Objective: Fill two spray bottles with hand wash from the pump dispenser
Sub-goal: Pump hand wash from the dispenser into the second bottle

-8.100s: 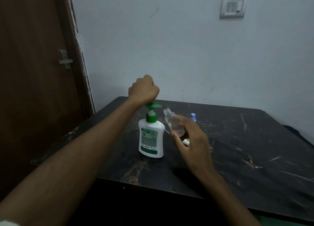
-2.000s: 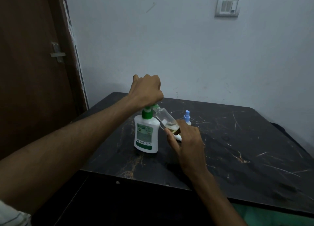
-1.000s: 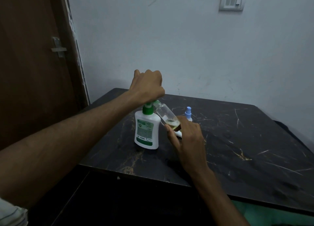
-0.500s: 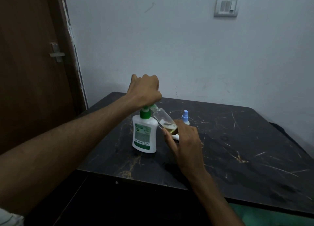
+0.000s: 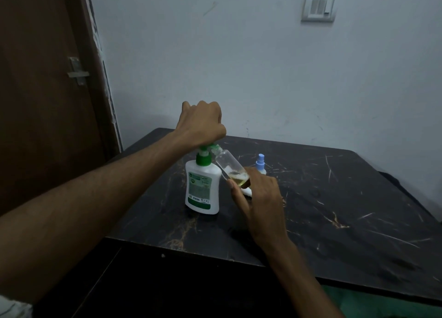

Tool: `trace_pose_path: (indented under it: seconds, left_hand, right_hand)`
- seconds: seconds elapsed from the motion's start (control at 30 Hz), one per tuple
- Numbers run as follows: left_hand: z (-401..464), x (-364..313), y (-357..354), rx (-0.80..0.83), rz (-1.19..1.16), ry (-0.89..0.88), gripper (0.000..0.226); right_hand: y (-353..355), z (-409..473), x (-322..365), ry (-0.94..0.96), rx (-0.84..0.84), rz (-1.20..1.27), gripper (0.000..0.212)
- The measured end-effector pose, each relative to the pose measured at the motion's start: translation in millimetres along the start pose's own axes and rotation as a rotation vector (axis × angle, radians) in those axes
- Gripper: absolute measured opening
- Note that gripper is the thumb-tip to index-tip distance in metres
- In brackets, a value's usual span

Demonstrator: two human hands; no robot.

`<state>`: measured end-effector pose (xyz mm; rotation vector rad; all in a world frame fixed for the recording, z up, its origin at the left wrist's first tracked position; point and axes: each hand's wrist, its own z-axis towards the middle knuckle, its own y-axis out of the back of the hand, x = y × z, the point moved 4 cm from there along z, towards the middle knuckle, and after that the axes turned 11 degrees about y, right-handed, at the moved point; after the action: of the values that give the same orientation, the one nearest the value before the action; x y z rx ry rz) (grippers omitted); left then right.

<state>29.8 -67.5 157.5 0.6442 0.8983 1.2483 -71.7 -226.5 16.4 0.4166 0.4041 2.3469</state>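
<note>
A white pump dispenser [image 5: 202, 188] with a green pump head stands on the black marble table [image 5: 334, 198]. My left hand [image 5: 202, 124] is a fist on top of the pump head, pressing it. My right hand [image 5: 259, 198] grips a small clear spray bottle [image 5: 230, 168] by its base, tilted with its open mouth at the green nozzle. Yellowish liquid with foam sits in the bottle's lower end. A second spray bottle with a blue spray top [image 5: 260, 164] stands upright just behind my right hand. A small white object [image 5: 246, 192] lies under my right hand, mostly hidden.
A brown door [image 5: 43, 90] with a metal latch stands at the left, close to the table's left corner. A pale wall with a switch plate [image 5: 320, 5] rises behind the table. The table's front edge runs near my forearms.
The left fist has kept pumping on the dispenser head. The clear bottle moved from upright beside the nozzle to tilted against it, and liquid has collected inside it.
</note>
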Motion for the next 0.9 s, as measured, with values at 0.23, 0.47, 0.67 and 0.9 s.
trace_pose_path:
  seconds: [0.23, 0.47, 0.67, 0.9]
  left_hand:
    - [-3.3, -0.9, -2.5, 0.013, 0.003, 0.008, 0.013]
    - [-3.3, -0.8, -3.9, 0.015, -0.015, 0.017, 0.018]
    - [-2.6, -1.1, 1.2, -0.006, -0.010, 0.014, 0.012]
    - [-4.2, -1.8, -3.0, 0.004, -0.011, 0.001, 0.011]
  right_hand:
    - [-0.2, -1.1, -0.3, -0.012, 0.023, 0.006, 0.041]
    - [1.6, 0.4, 1.4, 0.009, 0.006, 0.016, 0.038]
    - [1.7, -0.5, 1.1, -0.005, 0.019, 0.014, 0.041]
    - [-0.4, -0.7, 0.0, -0.011, 0.035, 0.003, 0.043]
